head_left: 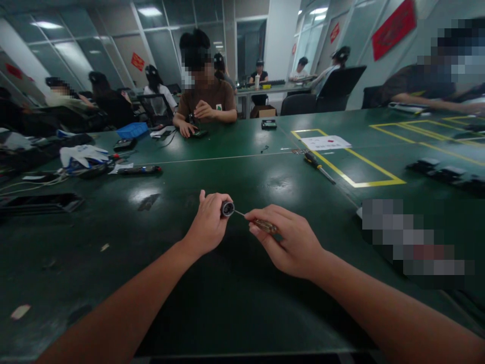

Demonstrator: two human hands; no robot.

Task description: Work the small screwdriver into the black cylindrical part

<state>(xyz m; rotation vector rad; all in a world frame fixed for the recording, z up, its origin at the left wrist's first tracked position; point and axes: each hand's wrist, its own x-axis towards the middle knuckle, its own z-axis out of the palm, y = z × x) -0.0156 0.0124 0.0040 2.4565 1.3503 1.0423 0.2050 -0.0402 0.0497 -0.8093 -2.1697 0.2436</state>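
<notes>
My left hand (208,220) is closed around a dark cylindrical part (228,208), whose round, hollow-looking end faces me. In my right hand (291,240) is a screwdriver (265,225) with a brownish, see-through handle, pinched between thumb and fingers. Its thin shaft points left, and the tip meets or comes very close to the right rim of the cylinder; I cannot tell whether it touches. Both hands are held above the green table (235,303). Most of the cylinder's body is hidden by my left fingers.
A second screwdriver (318,168) lies beyond my right hand, near a white sheet (328,143) and yellow tape (379,182). White gloves (83,155) and a dark tool (139,170) lie at left. Across the table a person (206,96) handles a small object. A blurred-out object (409,237) sits at right.
</notes>
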